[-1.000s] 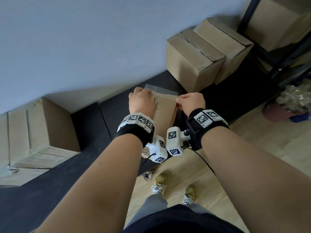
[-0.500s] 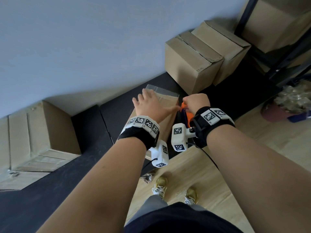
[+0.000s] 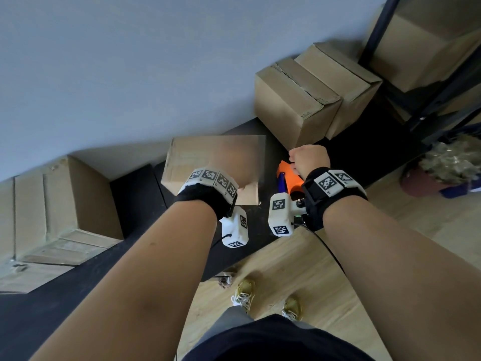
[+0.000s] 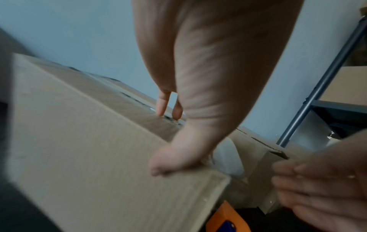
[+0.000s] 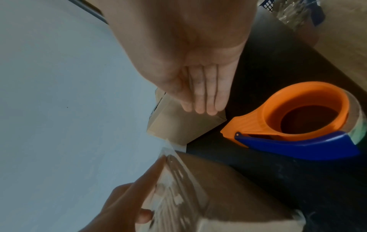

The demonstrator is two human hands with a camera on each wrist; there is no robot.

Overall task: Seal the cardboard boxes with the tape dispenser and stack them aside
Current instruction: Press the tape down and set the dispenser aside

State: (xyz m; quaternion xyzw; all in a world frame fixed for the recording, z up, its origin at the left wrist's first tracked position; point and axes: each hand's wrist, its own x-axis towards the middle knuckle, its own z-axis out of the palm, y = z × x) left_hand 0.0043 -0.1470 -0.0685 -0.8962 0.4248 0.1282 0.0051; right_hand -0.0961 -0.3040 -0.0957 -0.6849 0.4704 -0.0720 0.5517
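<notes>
A cardboard box [image 3: 197, 157] with clear tape on one end is motion-blurred on the black table [image 3: 145, 194]. My left hand [image 3: 235, 162] grips it near a corner. In the left wrist view the thumb [image 4: 166, 164] sits on the box [image 4: 89, 141] edge and the fingers reach over its top. The orange and blue tape dispenser [image 3: 287, 178] lies on the table right of the box. My right hand [image 3: 309, 158] hovers just above it. In the right wrist view, this hand [image 5: 202, 94] has straight fingers, is empty, and is apart from the dispenser [image 5: 298, 113].
Two closed boxes [image 3: 294, 100] [image 3: 346, 76] stand against the wall at the back right. More boxes [image 3: 67, 204] sit on the table's left. A dark metal rack [image 3: 429, 100] holding boxes is at the far right, with a basket [image 3: 447, 165] on the wooden floor.
The right hand left the box and came down beside it, where the dispenser now lies under its empty fingers. The left hand swung the box crosswise and to the left.
</notes>
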